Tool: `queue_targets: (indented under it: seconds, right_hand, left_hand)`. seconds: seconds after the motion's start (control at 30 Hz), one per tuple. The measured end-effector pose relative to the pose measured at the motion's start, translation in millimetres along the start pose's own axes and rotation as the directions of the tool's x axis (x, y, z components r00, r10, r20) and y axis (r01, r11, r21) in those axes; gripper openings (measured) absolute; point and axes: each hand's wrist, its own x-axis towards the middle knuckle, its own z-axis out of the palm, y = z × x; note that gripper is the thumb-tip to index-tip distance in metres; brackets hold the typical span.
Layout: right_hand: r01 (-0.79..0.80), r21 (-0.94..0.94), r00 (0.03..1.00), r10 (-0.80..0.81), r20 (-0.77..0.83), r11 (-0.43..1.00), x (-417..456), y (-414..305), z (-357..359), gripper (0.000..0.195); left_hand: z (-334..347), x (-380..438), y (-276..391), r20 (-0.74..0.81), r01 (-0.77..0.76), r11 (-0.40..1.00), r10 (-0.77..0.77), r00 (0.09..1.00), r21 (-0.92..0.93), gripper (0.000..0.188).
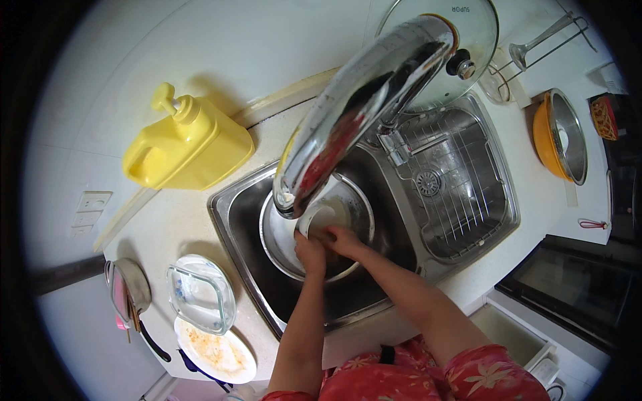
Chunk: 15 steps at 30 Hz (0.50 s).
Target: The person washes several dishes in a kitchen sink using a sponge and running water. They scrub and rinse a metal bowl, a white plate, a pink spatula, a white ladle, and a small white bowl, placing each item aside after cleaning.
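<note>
A white bowl (335, 212) sits tilted in a round metal basin (369, 213), inside the left bowl of a stainless steel double sink (401, 210). My left hand (310, 253) grips the bowl's near left side. The fingers of my right hand (346, 242) reach to the bowl's near inner side; whether they hold anything is hidden. Directly above hangs a large chrome faucet spout (346, 115), covering part of the basin's far side. Its lever handle (426, 145) points right.
Left of the sink stand a yellow pump jug (200, 145), a glass container (195, 301) on a dish, a food-stained plate (215, 353) and a metal pan (136, 285). A wire rack (466, 190) lines the right sink; a glass lid (476, 35) leans behind. An orange bowl (544, 135) is far right.
</note>
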Motion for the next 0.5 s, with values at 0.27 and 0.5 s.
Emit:
queue_targets:
  seconds: [0.27,0.5]
  right_hand:
    - [0.423,-0.850,0.712,-0.696,0.097,0.315,23.0,-32.0,-36.0,0.014]
    - [0.110,-0.541,0.988,-0.152,-0.033,0.834,11.7,-6.3,0.2,0.019]
  left_hand:
    - [-7.2,-2.0,0.2,0.051,0.041,0.989,-0.048,0.998,0.139,0.046]
    - [4.9,-11.1,-14.5,0.090,0.070,0.996,-0.064,0.994,-0.061,0.049]
